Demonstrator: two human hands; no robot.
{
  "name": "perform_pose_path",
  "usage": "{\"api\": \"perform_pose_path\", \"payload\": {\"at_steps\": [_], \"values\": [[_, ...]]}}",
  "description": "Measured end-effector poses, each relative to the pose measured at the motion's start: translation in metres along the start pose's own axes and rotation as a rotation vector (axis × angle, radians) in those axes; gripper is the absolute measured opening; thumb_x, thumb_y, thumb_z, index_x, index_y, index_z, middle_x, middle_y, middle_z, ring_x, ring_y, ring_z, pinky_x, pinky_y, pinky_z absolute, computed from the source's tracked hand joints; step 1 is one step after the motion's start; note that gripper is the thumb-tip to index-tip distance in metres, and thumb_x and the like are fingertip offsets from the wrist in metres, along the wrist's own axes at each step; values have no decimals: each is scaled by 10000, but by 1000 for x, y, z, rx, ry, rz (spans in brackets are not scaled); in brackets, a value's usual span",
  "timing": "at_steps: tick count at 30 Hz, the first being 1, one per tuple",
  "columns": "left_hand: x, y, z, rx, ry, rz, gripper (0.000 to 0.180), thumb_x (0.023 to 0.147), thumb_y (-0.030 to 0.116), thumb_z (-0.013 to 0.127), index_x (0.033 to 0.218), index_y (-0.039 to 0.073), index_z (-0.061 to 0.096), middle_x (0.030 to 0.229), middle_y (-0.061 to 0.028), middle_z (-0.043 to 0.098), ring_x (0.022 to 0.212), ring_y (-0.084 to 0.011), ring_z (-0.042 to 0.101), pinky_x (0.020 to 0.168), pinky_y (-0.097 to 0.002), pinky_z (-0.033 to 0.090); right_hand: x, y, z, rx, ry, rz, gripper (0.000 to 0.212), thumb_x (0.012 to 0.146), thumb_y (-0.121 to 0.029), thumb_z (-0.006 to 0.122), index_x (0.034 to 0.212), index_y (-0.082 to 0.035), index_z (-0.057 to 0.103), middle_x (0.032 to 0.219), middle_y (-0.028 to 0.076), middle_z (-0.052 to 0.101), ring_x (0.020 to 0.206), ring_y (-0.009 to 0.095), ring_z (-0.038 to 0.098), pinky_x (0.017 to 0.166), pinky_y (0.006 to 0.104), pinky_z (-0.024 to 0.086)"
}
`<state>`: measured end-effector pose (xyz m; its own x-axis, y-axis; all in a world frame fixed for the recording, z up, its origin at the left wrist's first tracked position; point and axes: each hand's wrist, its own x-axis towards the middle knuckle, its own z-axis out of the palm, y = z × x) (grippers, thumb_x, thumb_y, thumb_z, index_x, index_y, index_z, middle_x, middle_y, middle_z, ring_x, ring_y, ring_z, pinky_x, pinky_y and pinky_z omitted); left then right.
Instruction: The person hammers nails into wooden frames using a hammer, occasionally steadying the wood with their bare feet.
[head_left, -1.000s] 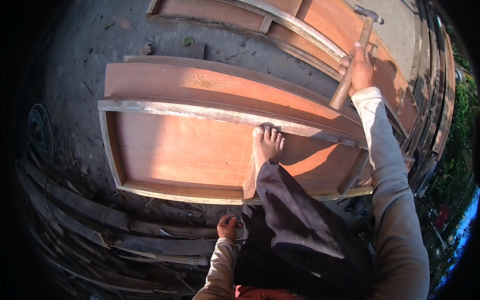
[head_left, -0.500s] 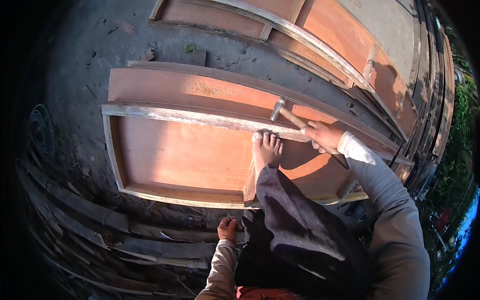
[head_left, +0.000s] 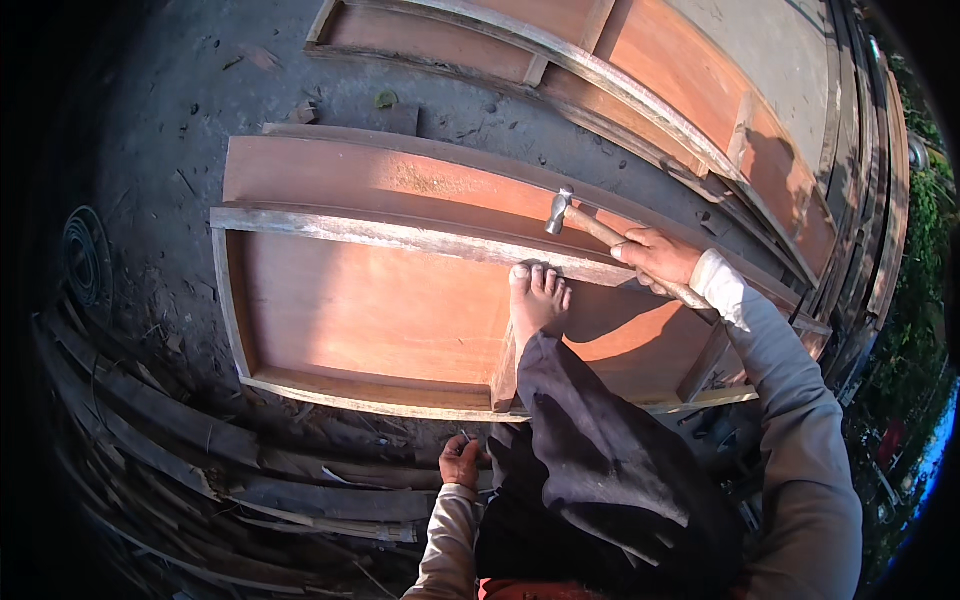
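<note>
My right hand [head_left: 662,258] is wrapped round the wooden handle of a hammer [head_left: 560,212], its metal head raised a little above the panel. Below it lies a wooden frame backed with reddish plywood [head_left: 370,310]. My bare foot [head_left: 538,300] presses on the frame where its upper rail [head_left: 400,234] meets a short crosspiece. Close beside my leg, my left hand [head_left: 460,464] is closed below the frame's near rail. A small thin glint shows at its fingertips, too small to name.
A second framed plywood panel [head_left: 690,90] lies beyond, at the upper right. Long stacked boards fill the lower left [head_left: 230,490], with more timbers [head_left: 868,200] along the right. A coiled hose or wire [head_left: 86,255] rests on the ground at far left. Green plants [head_left: 925,190] grow at far right.
The hammer has turned and shifted slightly in my right hand, its head a little higher. My left hand stays closed in about the same place.
</note>
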<state>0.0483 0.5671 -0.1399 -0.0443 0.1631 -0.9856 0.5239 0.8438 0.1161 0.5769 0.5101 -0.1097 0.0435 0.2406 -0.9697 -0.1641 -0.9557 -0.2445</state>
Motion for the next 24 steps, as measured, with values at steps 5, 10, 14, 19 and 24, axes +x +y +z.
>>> {"api": "perform_pose_path", "payload": {"at_steps": [5, 10, 14, 19, 24], "values": [[-1, 3, 4, -31, 31, 39, 166, 821, 75, 687, 948, -18, 635, 775, -70, 658, 594, -179, 637, 620, -307, 537, 1, 4, 34, 198, 241, -9, 423, 998, -371, 521, 1214, -17, 434, 617, 16, 464, 483, 113, 456, 416, 285, 370], [4, 14, -7, -6, -69, 241, 151, 829, 77, 682, 943, -13, 639, 736, -56, 655, 610, -152, 623, 630, -275, 495, -34, 48, 58, 309, 250, -128, 362, 998, -380, 512, 1142, -50, 476, 610, 32, 484, 424, 126, 439, 411, 291, 379], [-3, 26, -12, 126, -138, 329, 125, 828, 94, 665, 876, -21, 657, 705, -46, 651, 637, -134, 617, 637, -257, 483, -85, 143, 139, 984, 588, -263, 292, 1015, -409, 473, 939, -129, 445, 568, 30, 450, 367, 138, 422, 332, 290, 350], [31, 30, -60, 342, -162, 465, 208, 810, 142, 693, 941, -20, 693, 728, -47, 679, 649, -131, 625, 634, -269, 495, -149, 317, 335, 1029, 797, -36, 303, 979, -410, 529, 955, -108, 543, 710, 72, 536, 577, 205, 543, 525, 354, 456], [32, 55, -6, 621, -341, 664, 206, 832, 174, 675, 942, 2, 699, 758, -49, 702, 635, -122, 619, 617, -273, 499, -176, 536, 559, 856, 996, 523, 318, 938, -399, 596, 1002, -90, 636, 884, 118, 639, 780, 267, 628, 686, 401, 495]]}}
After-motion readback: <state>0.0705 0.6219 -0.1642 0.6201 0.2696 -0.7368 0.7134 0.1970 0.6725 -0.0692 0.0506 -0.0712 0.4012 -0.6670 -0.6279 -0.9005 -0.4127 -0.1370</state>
